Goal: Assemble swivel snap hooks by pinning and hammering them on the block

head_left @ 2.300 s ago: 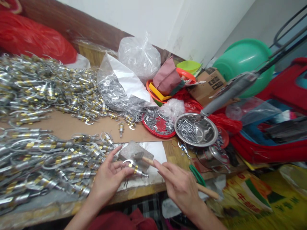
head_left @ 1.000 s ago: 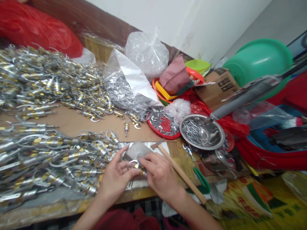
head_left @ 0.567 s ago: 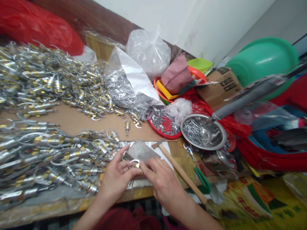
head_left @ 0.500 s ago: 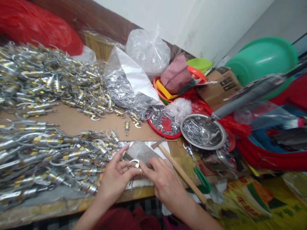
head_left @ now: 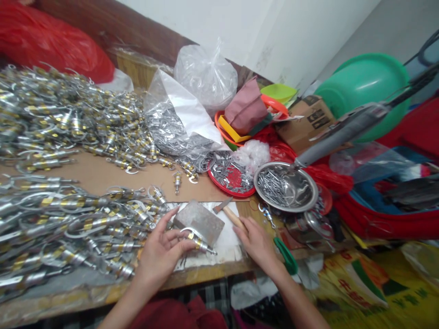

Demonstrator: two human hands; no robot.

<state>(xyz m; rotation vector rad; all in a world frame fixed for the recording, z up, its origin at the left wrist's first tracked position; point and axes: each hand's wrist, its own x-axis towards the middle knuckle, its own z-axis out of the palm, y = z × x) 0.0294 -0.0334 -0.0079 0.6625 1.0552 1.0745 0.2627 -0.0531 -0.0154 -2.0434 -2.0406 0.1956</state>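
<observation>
My left hand (head_left: 162,250) pinches a silver-and-brass metal fitting with a curved hook (head_left: 203,244) between thumb and fingers, its thin end pointing right. The fitting is at the near side of a grey metal block (head_left: 199,220), which lies on a white sheet (head_left: 230,246). My right hand (head_left: 258,241) is closed round the wooden handle of a hammer (head_left: 233,217). The hammer's narrow head points to the upper left, just right of the block. The rear of the handle is hidden by my right hand and forearm.
Many similar fittings (head_left: 68,119) are piled at the left. A red plate (head_left: 233,179) and a steel bowl (head_left: 313,194) hold small metal parts. A grey tool (head_left: 343,130) slants over the bowl. Green-handled item (head_left: 286,257) lies near the table's front edge.
My right hand has left the fitting, moved right and closed on the hammer handle. My left hand still holds the fitting, now more exposed. The view has shifted slightly.
</observation>
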